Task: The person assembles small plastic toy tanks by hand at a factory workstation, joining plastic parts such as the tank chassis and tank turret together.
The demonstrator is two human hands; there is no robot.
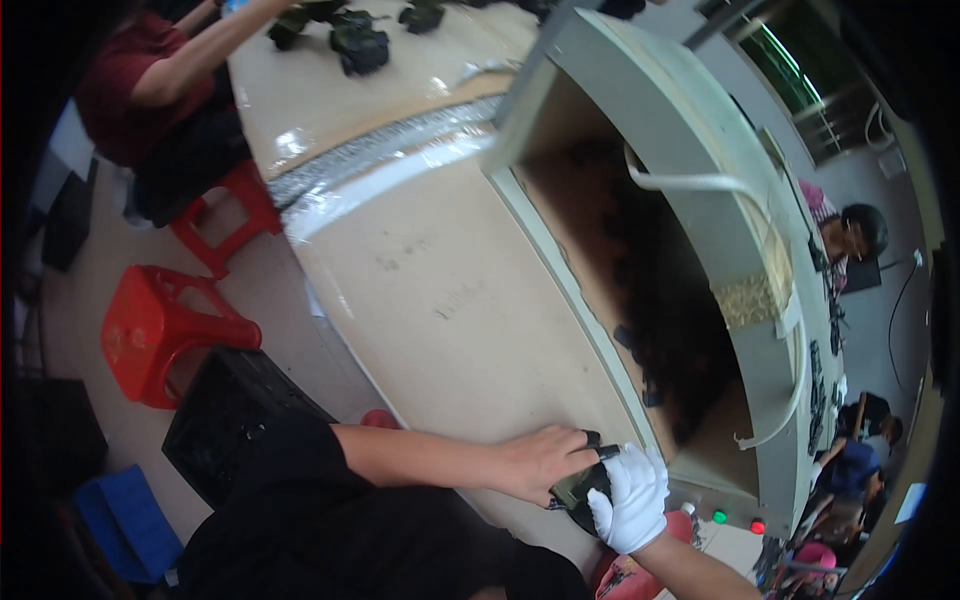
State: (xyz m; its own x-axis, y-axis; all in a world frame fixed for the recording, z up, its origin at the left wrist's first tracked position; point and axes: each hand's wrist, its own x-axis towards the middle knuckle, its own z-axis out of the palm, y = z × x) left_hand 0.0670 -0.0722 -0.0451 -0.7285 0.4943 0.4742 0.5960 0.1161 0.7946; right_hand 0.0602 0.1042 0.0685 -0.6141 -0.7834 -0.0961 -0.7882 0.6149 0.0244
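Near the table's front right corner, both my hands are on one dark green and black piece [572,490]. Its kind cannot be made out, since fingers cover much of it. My left hand [540,462] is bare apart from black covers on some fingertips. It grips the piece from the left, fingers bent over the top. A white glove covers my right hand [632,498], which closes round the piece's right side, thumb toward me. The piece is by the lower end of a pale grey box-shaped machine [690,90], close to its opening.
Many small dark parts [650,290] lie inside the machine's opening. A white hose [700,182] runs along its front, above green [720,517] and red [757,526] buttons. Red stools [145,335] and a black crate [240,410] stand left. A co-worker [150,90] sits beyond, near black bundles [358,45].
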